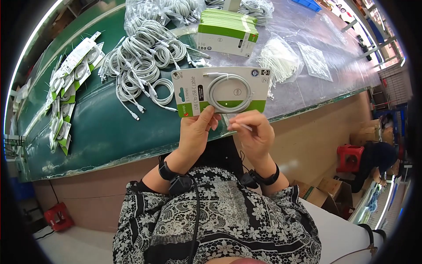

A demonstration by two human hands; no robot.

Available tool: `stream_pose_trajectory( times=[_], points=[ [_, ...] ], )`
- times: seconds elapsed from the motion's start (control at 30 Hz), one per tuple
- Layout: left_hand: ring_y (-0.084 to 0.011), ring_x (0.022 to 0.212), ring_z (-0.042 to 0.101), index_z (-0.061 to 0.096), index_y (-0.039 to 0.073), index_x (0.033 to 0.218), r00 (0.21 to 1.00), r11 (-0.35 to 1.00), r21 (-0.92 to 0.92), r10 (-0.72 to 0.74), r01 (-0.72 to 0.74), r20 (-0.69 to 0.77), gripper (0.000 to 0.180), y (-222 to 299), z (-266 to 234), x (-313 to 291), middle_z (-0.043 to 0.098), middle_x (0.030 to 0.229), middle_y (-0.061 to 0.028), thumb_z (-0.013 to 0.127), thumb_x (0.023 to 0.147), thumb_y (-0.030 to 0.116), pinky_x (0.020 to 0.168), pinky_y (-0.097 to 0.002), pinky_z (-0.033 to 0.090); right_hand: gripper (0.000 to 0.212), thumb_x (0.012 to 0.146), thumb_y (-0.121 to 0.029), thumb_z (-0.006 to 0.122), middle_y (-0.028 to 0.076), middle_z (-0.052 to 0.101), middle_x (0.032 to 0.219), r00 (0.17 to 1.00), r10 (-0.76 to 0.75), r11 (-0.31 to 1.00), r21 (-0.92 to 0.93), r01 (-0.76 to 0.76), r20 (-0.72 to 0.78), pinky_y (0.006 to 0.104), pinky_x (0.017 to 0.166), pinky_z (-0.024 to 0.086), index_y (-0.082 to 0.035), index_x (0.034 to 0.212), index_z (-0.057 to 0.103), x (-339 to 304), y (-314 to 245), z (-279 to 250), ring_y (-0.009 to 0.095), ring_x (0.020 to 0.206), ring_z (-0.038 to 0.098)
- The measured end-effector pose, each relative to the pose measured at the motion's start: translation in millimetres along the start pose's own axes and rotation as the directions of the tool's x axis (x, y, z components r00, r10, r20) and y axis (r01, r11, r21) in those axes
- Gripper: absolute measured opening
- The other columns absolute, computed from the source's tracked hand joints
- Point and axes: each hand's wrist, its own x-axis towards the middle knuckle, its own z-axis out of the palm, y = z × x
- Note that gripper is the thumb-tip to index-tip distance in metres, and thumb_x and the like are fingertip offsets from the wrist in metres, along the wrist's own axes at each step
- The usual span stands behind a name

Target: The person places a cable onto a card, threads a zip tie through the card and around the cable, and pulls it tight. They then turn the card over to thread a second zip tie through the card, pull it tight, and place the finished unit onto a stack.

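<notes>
My left hand [195, 134] grips the lower edge of a white and green cardboard package card [187, 83], thumb on its front. A white cable [250, 90] lies coiled against the card's face. Close to the same edge, my right hand [256, 135] is closed in a pinch, with a thin white plastic tie [246, 127] sticking out from the fingers. Both hands are just over the table's near edge. A heap of coiled white cables [140, 61] lies beyond the card to the left. Behind the card stands a stack of green and white cards [226, 39].
A bag of white plastic ties [281, 59] and a clear plastic bag [315, 61] lie on the right. Finished-looking cable packages [66, 92] overlap at the far left of the green table [96, 141]. Red stools [350, 158] and another person [376, 160] are beyond the table.
</notes>
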Motion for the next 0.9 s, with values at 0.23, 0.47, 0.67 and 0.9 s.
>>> stream_pose_trajectory(
  times=[0.23,0.47,0.67,0.9],
  points=[
    [-0.0104,0.072,0.058,0.063,0.0,0.105,0.996,0.998,0.01,0.065,-0.064,-0.055,0.016,-3,4,-1,0.066,0.09,-0.0067,0.059,0.094,0.011,0.06,-0.023,0.044,0.017,0.083,0.005,0.067,0.01,0.063,0.083,0.981,-0.191,0.844,-0.515,0.15,-0.028,0.0262,0.059,0.05,0.001,0.099,0.061,22,-14,-2,0.015,0.068,0.06],
    [-0.0109,0.075,0.059,0.063,0.0,0.105,0.994,0.996,0.019,0.086,-0.085,-0.072,0.015,-7,-3,2,0.066,0.092,-0.0063,0.059,0.094,0.01,0.061,-0.0235,0.044,0.018,0.078,0.006,0.068,0.01,0.062,0.079,0.989,-0.147,0.757,-0.642,0.124,0.018,0.0302,0.055,0.048,-0.001,0.094,0.065,29,-18,0,0.02,0.064,0.059],
    [-0.0131,0.077,0.06,0.063,-0.001,0.104,0.981,0.98,0.092,0.184,-0.177,-0.068,0.014,-7,-1,3,0.065,0.093,-0.0061,0.059,0.093,0.007,0.061,-0.0242,0.045,0.019,0.076,0.007,0.068,0.011,0.061,0.079,0.986,-0.149,0.714,-0.682,0.156,0.068,0.0333,0.056,0.048,-0.002,0.092,0.064,30,-21,0,0.026,0.064,0.059],
    [-0.0142,0.079,0.061,0.061,-0.001,0.107,0.972,0.965,0.127,0.233,-0.227,-0.032,0.015,-8,-1,3,0.065,0.096,-0.007,0.059,0.092,0.003,0.062,-0.0243,0.046,0.019,0.074,0.006,0.068,0.012,0.06,0.078,0.99,-0.117,0.685,-0.715,0.14,0.082,0.035,0.057,0.048,-0.001,0.091,0.064,29,-22,0,0.027,0.066,0.06]
  ],
)
